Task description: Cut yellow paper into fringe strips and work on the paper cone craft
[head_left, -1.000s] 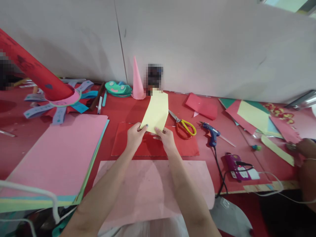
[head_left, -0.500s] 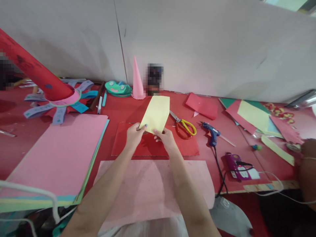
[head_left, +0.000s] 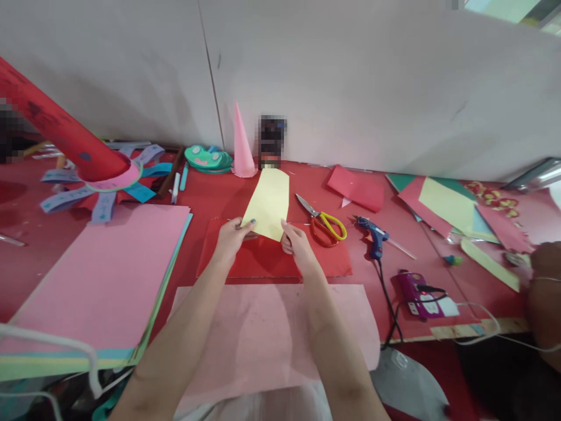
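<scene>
A sheet of pale yellow paper (head_left: 268, 202) is held up between my hands, tilted away from me. My left hand (head_left: 232, 238) pinches its lower left corner, thumb on top. At the lower right edge my right hand (head_left: 294, 237) grips it between thumb and curled fingers. Below lies a flat red sheet (head_left: 258, 260), partly hidden by my hands. Scissors (head_left: 326, 227) with yellow and red handles rest to the right of my right hand. A pink sheet (head_left: 272, 333) spreads out beneath my forearms.
A pink paper cone (head_left: 242, 146) stands by the wall near green frog-face cutouts (head_left: 208, 159). Stacked coloured paper (head_left: 109, 275) lies left, beside a red tube (head_left: 65, 128). On the right are a blue glue gun (head_left: 374, 237), a purple power box (head_left: 418, 295) and another person's arm (head_left: 546, 298).
The yellow paper has shifted slightly left and turned a little. My right hand has slid from its bottom edge to its right lower corner, with fingers curled more.
</scene>
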Demonstrator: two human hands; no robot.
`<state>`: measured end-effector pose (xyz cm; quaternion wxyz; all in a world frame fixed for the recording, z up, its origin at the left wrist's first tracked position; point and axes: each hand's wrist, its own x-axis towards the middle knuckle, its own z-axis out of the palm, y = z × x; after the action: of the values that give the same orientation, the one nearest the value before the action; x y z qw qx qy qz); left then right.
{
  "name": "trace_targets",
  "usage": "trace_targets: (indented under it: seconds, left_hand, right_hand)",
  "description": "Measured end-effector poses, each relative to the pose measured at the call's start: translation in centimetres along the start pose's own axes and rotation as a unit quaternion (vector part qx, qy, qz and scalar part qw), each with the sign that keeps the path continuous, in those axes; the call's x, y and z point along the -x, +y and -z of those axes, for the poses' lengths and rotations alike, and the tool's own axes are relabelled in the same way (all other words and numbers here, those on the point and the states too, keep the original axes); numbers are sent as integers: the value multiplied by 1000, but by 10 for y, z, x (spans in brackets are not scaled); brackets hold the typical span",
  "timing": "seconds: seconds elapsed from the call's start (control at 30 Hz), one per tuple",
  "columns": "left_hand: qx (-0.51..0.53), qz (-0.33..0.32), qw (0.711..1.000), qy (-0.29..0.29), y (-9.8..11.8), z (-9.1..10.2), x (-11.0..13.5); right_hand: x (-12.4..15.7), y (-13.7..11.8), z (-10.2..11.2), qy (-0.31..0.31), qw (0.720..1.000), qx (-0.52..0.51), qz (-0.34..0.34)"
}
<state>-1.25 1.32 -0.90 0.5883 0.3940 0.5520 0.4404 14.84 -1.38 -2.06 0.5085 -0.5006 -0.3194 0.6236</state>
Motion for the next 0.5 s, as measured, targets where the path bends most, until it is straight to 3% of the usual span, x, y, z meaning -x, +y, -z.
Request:
trace_targets:
  seconds: [0.17,0.5]
  left_hand:
    - [-29,38,996,-81,1,0,1]
    - [-41,71,989,-124,2,8,-1]
  right_hand:
    - [4,-1,-2,-3,994,-69,-83]
    - [-4,3,4,56,992,-78,-86]
